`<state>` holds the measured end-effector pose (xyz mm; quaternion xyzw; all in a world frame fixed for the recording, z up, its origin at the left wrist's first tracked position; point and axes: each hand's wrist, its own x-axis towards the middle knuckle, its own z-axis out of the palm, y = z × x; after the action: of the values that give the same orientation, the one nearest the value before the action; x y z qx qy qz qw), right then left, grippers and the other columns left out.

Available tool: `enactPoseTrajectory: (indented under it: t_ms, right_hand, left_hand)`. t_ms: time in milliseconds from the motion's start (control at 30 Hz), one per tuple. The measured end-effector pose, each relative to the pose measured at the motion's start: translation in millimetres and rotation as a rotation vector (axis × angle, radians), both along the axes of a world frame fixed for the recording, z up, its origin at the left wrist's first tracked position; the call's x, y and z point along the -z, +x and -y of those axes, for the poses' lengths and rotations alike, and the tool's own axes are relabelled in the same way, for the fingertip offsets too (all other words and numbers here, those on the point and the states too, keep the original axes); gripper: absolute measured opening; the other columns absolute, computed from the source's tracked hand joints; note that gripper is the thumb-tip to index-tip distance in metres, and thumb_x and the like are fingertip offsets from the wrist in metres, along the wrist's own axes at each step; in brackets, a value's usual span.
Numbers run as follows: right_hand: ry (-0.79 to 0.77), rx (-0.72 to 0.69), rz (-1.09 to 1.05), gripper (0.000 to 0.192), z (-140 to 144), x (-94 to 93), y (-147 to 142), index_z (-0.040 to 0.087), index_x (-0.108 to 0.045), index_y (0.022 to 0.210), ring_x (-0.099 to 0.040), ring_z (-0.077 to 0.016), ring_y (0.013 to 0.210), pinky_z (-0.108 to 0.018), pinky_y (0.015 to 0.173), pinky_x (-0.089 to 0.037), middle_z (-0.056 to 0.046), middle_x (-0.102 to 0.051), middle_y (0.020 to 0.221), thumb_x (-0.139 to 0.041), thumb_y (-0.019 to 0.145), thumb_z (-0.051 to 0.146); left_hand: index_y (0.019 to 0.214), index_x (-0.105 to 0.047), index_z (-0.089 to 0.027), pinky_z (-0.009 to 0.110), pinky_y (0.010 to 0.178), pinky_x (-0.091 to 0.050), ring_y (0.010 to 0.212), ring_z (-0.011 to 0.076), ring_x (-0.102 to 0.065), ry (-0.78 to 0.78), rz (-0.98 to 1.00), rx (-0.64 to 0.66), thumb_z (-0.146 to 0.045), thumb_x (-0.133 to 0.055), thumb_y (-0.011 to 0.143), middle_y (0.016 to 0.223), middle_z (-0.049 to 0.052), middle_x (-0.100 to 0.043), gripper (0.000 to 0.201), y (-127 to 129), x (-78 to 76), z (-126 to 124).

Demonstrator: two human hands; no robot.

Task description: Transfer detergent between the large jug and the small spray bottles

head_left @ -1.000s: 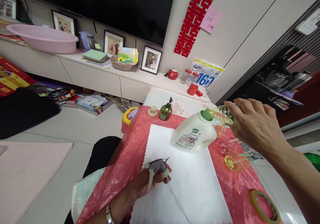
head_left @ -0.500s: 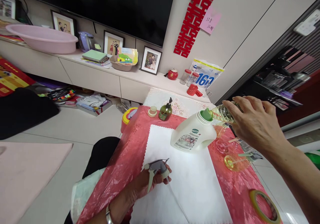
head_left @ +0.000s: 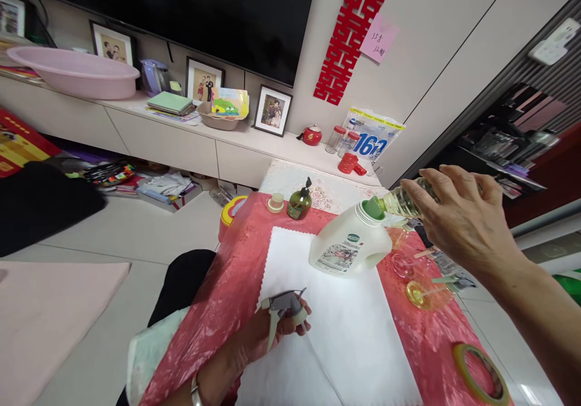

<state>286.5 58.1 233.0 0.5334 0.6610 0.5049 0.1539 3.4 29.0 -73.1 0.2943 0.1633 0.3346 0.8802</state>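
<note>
In my left hand (head_left: 284, 324) is a grey and white spray trigger head (head_left: 287, 305), its long clear tube slanting down over the white sheet (head_left: 336, 333). My right hand (head_left: 463, 212) grips a clear ribbed bottle (head_left: 406, 202), tipped sideways with its neck at the green spout of a white detergent jug (head_left: 351, 239). The bottle's mouth is at the jug's opening; the flow itself is hard to make out. The jug stands uncapped on the sheet. Behind it are a pale cap (head_left: 275, 203) and a dark green pump bottle (head_left: 299, 200).
A red plastic cover (head_left: 218, 309) lies over the table. On its right side are a yellow spray bottle (head_left: 422, 295), other clear bottles and a roll of tape (head_left: 481, 374). Along the wall, a cabinet carries framed photos, a pink basin (head_left: 77, 73) and glass jars (head_left: 336, 140).
My right hand has raised the bottle's base slightly, so it tilts a little more steeply into the jug. The left hand and spray head stay put.
</note>
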Motion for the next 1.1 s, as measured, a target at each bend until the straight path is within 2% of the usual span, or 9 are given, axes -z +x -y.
enactPoseTrajectory:
  t_ms: [367,700,1000,1100]
  right_hand:
    - [0.006,-0.052,0.01,0.039,0,-1.0,1,0.026,-0.058,0.133,-0.037,-0.0333,0.135,-0.051,0.107,-0.033,-0.01,-0.047,0.141,-0.061,0.095,0.015]
    - [0.078,-0.119,0.02,0.031,-1,-2.2,-3,0.022,-0.062,0.125,-0.041,-0.0334,0.132,-0.052,0.107,-0.036,-0.011,-0.051,0.135,-0.053,0.097,0.013]
    - [0.106,-0.124,0.011,0.038,1,4.3,-1,0.025,-0.062,0.126,-0.042,-0.033,0.132,-0.052,0.106,-0.038,-0.009,-0.053,0.135,-0.055,0.091,0.013]
    - [0.142,-0.072,-0.104,0.046,6,7.8,4,0.026,-0.06,0.128,-0.042,-0.0329,0.133,-0.053,0.105,-0.037,-0.008,-0.053,0.137,-0.058,0.083,0.016]
  left_hand:
    - [0.097,-0.077,-0.016,0.034,0.077,-0.052,0.081,0.0217,-0.069,-0.011,-0.043,-0.036,-0.038,-0.094,0.062,0.093,0.008,-0.071,0.045,-1,3.3,1]
    - [0.097,-0.077,-0.017,0.034,0.077,-0.051,0.082,0.0204,-0.069,-0.001,-0.027,-0.016,-0.036,-0.093,0.063,0.097,0.007,-0.073,0.042,-1,1.5,1]
    - [0.096,-0.076,-0.019,0.031,0.078,-0.051,0.084,0.0189,-0.071,-0.028,-0.004,-0.001,-0.031,-0.094,0.062,0.1,0.005,-0.072,0.04,0,-7.2,0]
    - [0.093,-0.076,-0.017,0.031,0.077,-0.052,0.083,0.019,-0.071,-0.017,-0.017,-0.026,-0.033,-0.094,0.063,0.097,0.005,-0.072,0.039,-1,-8.5,0]
